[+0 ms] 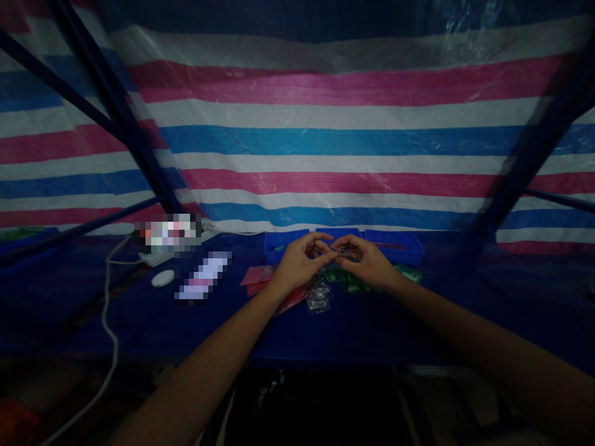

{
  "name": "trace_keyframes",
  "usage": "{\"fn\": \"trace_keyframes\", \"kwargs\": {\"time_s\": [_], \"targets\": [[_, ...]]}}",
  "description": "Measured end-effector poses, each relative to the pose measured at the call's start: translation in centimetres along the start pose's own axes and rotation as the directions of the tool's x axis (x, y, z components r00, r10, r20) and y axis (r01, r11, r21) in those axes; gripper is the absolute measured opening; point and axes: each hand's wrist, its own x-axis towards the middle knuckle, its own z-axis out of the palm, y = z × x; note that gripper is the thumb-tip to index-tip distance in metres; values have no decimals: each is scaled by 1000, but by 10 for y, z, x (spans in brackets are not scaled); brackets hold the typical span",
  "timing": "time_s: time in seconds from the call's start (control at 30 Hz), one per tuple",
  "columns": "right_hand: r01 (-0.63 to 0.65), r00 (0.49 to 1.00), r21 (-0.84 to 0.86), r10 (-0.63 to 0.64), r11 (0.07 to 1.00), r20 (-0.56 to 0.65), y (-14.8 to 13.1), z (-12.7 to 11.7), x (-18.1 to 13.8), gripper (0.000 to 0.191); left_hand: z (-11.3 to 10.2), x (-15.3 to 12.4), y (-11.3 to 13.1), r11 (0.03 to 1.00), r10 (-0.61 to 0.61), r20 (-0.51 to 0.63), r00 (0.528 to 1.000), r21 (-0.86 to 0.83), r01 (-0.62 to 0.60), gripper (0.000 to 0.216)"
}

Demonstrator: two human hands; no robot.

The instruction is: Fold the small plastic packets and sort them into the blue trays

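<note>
My left hand [301, 260] and my right hand [365, 260] meet above the dark blue table [195, 322], fingertips pinched together on a small dark part [341, 253] too small to name. Under the hands lie small clear plastic bags [318, 296], red packets [260, 275] to the left and green packets [353, 282] to the right. Behind the hands stand low blue trays [395, 244].
A white power strip [160, 254] with a white cable [109, 322] lies at the back left, with a white oval object [162, 278] in front of it. A striped pink, blue and white tarp [325, 142] forms the back wall. Dark poles [116, 105] slant along both sides.
</note>
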Motion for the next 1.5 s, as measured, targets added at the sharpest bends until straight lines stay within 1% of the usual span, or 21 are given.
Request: {"fn": "trace_keyframes", "kwargs": {"time_s": [0.17, 0.33, 0.4, 0.47, 0.57, 0.73, 0.93, 1.03, 1.17, 1.27, 1.5], "targets": [[-33, 999, 5, 33, 999, -29, -2, -5, 0, 26, -2, 1, 2, 1000, 4, 5, 1000, 3, -4, 40], [-11, 1000, -78, 11, 997, -12, -1, -6, -1, 20, -2, -1, 4, 999, 12, 25, 1000, 30, -13, 38], [-9, 1000, -108, 8, 994, -10, -2, -5, -1, 18, -1, -2, 5, 997, 36, 5, 999, 63, -36, 34], [-20, 1000, -126, 19, 992, -6, -3, -5, -2, 16, 0, -3, 7, 992, 63, -11, 998, 112, -61, 25], [-28, 999, -143, 31, 989, 16, -6, -6, -2, 14, 0, -3, 10, 982, 88, 11, 996, 167, -89, 16], [-40, 998, -121, 46, 992, 49, -7, -7, -3, 11, 0, -4, 12, 979, 99, 49, 994, 175, -106, 14], [-39, 996, -147, 50, 988, 75, -9, -6, -3, 11, 0, -4, 15, 965, 128, 93, 987, 217, -146, 15], [-42, 996, -132, 52, 990, 73, -9, -6, -4, 12, -1, -4, 18, 963, 135, 89, 987, 221, -151, 15], [-48, 998, -48, 50, 998, 46, -8, -5, -3, 14, -2, -5, 18, 973, 117, 61, 991, 191, -126, 14], [-28, 999, 1, 28, 1000, 43, -6, -5, -2, 16, -2, -5, 15, 977, 105, 60, 993, 182, -114, 16], [-3, 997, -50, 6, 999, 74, -6, -8, -2, 12, -3, -4, 14, 955, 139, 78, 987, 254, -154, 17]]}}
